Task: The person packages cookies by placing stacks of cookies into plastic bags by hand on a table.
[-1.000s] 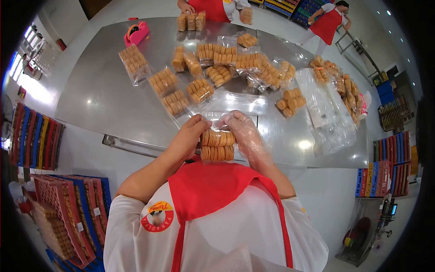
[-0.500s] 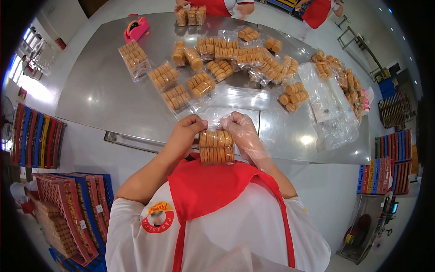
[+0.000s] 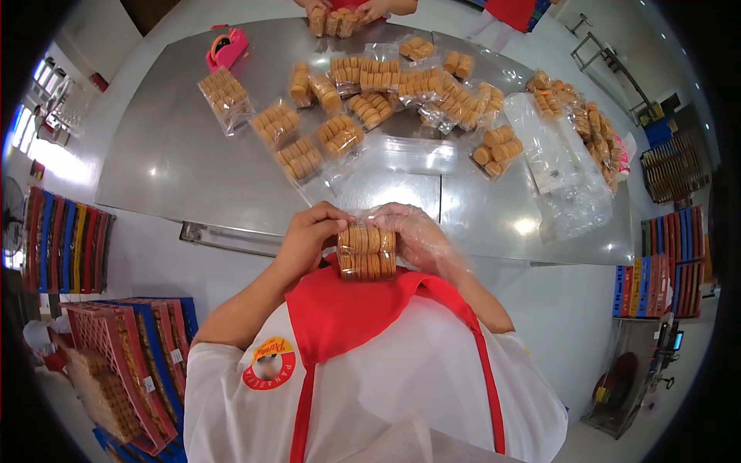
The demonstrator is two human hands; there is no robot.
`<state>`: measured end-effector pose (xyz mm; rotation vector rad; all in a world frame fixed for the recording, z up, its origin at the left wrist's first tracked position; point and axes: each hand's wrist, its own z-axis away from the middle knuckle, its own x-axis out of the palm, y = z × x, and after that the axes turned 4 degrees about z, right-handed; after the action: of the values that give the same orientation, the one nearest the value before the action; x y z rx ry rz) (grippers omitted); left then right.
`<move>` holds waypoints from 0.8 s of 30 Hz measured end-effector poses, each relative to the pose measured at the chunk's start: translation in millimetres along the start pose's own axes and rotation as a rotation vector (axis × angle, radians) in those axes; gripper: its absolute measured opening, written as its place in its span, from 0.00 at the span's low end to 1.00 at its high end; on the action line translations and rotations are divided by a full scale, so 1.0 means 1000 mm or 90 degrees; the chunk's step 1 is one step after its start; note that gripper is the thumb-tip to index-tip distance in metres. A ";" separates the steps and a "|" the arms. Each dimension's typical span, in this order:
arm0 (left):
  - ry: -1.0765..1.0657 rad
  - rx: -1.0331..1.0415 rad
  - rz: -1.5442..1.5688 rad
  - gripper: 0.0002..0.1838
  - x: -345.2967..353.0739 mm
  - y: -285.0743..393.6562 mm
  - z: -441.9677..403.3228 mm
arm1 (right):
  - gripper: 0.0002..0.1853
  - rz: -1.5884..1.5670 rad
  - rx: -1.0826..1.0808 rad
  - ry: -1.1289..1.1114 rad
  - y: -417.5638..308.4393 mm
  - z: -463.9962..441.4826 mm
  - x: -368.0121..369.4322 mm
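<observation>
A clear bag of round cookies in two rows is held upright between my hands at the table's near edge. My left hand, bare, pinches the bag's upper left part. My right hand, in a thin clear plastic glove, grips its upper right part. The bag's top film lies between my fingertips, partly hidden by them. Beyond my hands, several filled cookie bags lie on the metal table. Another bag sits to the right of them.
A pink tape dispenser stands at the far left. Clear empty bags lie on the right, beside piled bagged goods. Across the table, a co-worker's hands touch upright cookie bags. Stacked crates stand at lower left.
My hands have come closer together over the top of the cookie bag, folding its film down. The co-worker across the table now has both hands at the upright bags. Another person has moved mostly out of view.
</observation>
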<state>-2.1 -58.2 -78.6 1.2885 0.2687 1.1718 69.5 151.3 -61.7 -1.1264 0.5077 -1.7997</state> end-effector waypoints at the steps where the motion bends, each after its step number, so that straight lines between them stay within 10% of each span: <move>1: 0.002 0.001 -0.019 0.07 0.000 -0.001 0.002 | 0.08 0.004 -0.007 -0.003 0.001 0.000 -0.001; 15: -0.202 0.196 -0.098 0.13 -0.012 -0.017 0.008 | 0.17 0.221 -0.184 -0.149 0.011 0.012 -0.019; 24: -0.174 0.184 -0.160 0.11 -0.011 -0.015 -0.001 | 0.15 0.031 -0.165 -0.180 0.030 -0.001 -0.034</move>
<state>0.5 -63.9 -95.9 1.5978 0.3953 0.7509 88.8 165.4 -100.3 -1.5063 0.6030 -1.5295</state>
